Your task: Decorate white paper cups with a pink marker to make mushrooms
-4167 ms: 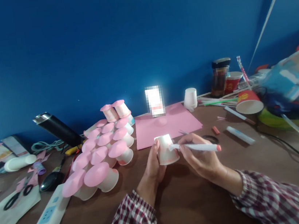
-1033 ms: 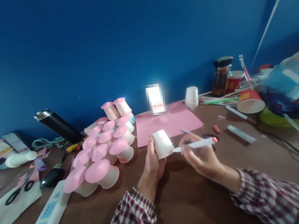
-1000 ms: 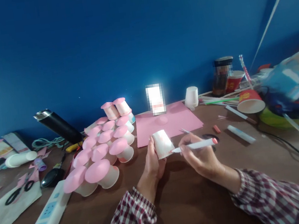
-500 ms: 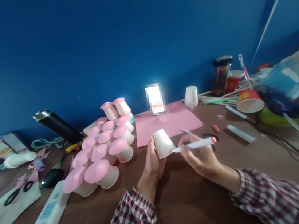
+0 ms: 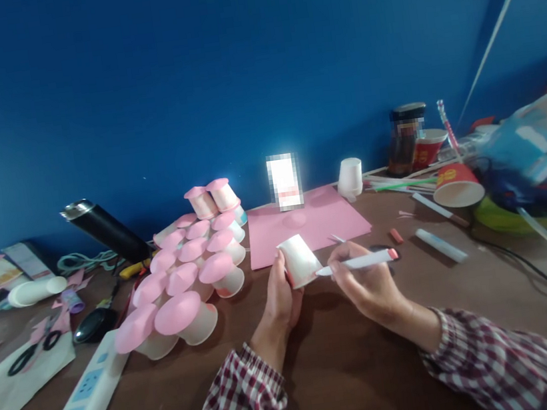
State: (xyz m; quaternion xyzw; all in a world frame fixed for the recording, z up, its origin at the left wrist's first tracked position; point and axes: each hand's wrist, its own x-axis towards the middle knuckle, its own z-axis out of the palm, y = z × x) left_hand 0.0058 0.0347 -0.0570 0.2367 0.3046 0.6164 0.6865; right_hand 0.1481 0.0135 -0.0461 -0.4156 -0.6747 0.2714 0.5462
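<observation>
Between both hands (image 5: 325, 289), tilted cup (image 5: 299, 260)

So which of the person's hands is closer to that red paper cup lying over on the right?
The right hand. It holds a marker and sits on the red paper cup's side of the table, while the left hand, gripping the white cup, is farther away.

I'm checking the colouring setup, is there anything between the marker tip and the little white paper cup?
Nothing visible: the white marker in the right hand points its tip straight at the small white paper cup, held by the left hand.
</observation>
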